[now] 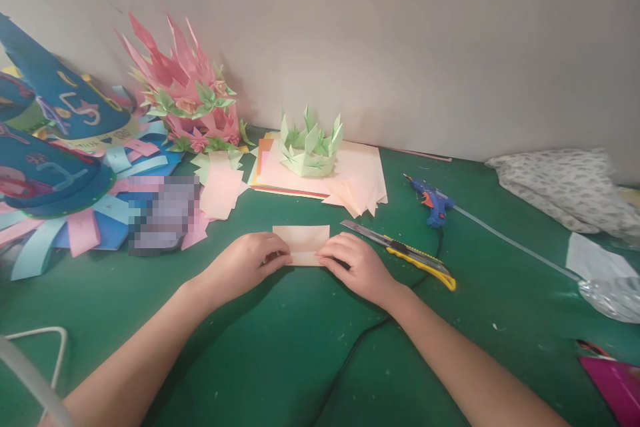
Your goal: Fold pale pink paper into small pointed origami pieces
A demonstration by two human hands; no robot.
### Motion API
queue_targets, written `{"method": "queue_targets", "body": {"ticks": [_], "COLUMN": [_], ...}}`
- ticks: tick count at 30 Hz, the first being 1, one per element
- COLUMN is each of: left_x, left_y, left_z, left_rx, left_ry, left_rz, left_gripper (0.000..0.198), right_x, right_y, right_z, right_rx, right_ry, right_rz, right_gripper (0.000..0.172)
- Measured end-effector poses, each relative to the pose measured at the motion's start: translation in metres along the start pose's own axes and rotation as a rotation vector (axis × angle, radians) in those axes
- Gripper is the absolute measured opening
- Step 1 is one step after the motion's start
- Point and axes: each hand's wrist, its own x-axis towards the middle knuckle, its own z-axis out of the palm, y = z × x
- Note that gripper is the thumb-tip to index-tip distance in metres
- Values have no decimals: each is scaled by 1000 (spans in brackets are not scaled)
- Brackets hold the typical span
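Observation:
A small pale peach sheet of paper point(302, 237) lies on the green table in front of me, with a crease or folded strip along its near edge. My left hand point(254, 259) pinches that paper's left end between thumb and fingers. At the opposite end, my right hand point(353, 261) pinches it the same way. Just beyond my right hand lies a yellow utility knife point(410, 256) with its blade out. Behind the paper, a pale green folded-paper crown point(310, 150) stands on a stack of coloured sheets point(267, 177), beside several folded peach pieces point(351, 195).
A blue glue gun point(431, 201) with a long glue stick lies at right, its black cord point(350, 353) crossing the table. Left are a pink paper crown point(185, 93), blue cone hats point(75, 103), a paper pile point(221, 190) and a blurred-out item point(165, 217). A patterned cloth point(560, 183) lies right.

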Motion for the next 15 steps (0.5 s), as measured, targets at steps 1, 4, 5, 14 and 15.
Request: {"method": "queue_targets", "body": {"ticks": [1, 4, 5, 14, 15], "left_x": [0, 1, 1, 0, 0], "left_y": [0, 0, 0, -5, -5], "left_z": [1, 3, 4, 8, 8], "left_rx": [5, 13, 11, -11, -9], "left_ry": [13, 35, 37, 30, 32], "left_rz": [-37, -100, -109, -149, -138], "left_gripper": [21, 17, 17, 12, 13], "right_x": [0, 0, 0, -2, -2], "right_y": [0, 0, 0, 1, 1], "right_z": [0, 2, 2, 3, 2], "right_rx": [6, 9, 5, -93, -99], "right_ry": [14, 36, 32, -9, -12], "right_rz": [26, 76, 63, -29, -27], "right_gripper": [14, 13, 14, 22, 22]}}
